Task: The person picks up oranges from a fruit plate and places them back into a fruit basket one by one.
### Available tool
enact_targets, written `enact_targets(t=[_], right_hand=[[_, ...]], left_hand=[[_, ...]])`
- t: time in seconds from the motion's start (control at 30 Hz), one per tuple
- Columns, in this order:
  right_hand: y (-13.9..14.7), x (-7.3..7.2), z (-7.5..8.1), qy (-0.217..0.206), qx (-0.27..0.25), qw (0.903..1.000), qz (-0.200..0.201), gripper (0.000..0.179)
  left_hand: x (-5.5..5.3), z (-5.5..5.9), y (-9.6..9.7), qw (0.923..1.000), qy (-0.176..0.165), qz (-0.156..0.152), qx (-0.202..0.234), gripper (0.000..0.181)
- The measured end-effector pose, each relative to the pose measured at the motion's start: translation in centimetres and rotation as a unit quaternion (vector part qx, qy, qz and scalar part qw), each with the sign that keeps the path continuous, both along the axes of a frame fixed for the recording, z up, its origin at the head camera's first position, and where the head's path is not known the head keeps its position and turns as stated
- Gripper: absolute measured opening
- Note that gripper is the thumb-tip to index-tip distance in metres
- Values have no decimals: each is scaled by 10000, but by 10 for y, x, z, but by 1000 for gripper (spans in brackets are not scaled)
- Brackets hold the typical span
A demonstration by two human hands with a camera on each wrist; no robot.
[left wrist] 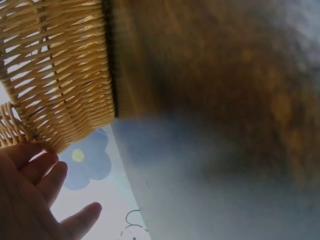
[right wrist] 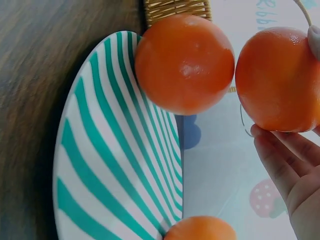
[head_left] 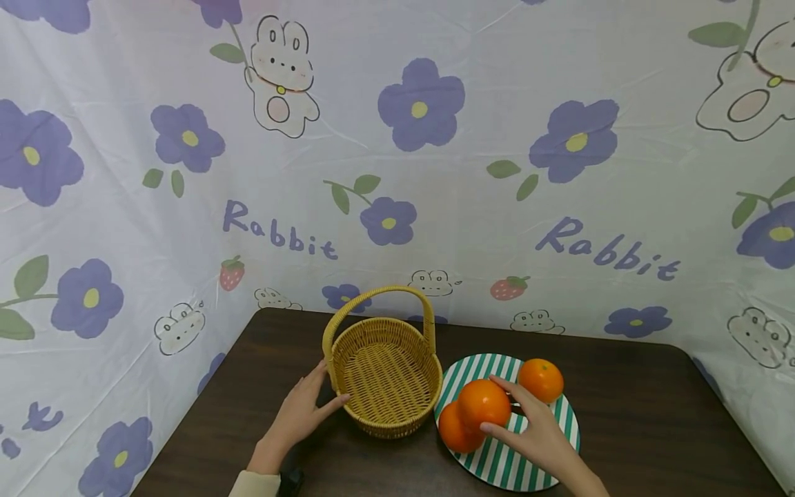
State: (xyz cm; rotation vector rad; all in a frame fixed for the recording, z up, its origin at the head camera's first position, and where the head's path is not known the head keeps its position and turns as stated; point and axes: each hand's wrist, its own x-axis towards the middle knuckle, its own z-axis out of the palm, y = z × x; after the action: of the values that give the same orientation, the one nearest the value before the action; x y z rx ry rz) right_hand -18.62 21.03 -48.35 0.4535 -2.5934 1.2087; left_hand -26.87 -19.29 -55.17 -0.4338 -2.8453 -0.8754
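Note:
A yellow wicker basket point(head_left: 388, 373) with a tall arched handle stands on the dark table. My left hand point(head_left: 298, 408) touches its left side with straight, spread fingers; in the left wrist view the fingertips point(left wrist: 47, 160) meet the woven wall. My right hand point(head_left: 539, 435) grips an orange point(head_left: 484, 404) between thumb and fingers, above the striped plate point(head_left: 497, 469). Partly behind it, a second orange point(head_left: 458, 429) sits at the plate's left edge. Toward the back right of the plate lies a third orange point(head_left: 541, 380). In the right wrist view the held orange point(right wrist: 277, 80) appears beside the second.
The plate is round with green and white stripes, right beside the basket. Behind the dark table point(head_left: 646, 414) hangs a white cloth point(head_left: 472, 207) printed with purple flowers and rabbits, close to its back edge. A dark band point(head_left: 290, 480) is around the left wrist.

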Motion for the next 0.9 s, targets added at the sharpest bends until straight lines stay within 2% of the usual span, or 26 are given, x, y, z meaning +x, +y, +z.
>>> enact_targets(t=[0.23, 0.6, 0.9], right_hand=[[-6, -5, 4, -200, 30, 9998, -49, 68], [-16, -16, 5, -189, 31, 9998, 87, 70], [-23, -24, 7, -268, -35, 9995, 151, 70]], left_hand=[[-1, 0, 1, 9999, -113, -7, 4, 86], [1, -1, 2, 9996, -281, 84, 23, 88], [3, 5, 3, 9993, -361, 59, 28, 87]])
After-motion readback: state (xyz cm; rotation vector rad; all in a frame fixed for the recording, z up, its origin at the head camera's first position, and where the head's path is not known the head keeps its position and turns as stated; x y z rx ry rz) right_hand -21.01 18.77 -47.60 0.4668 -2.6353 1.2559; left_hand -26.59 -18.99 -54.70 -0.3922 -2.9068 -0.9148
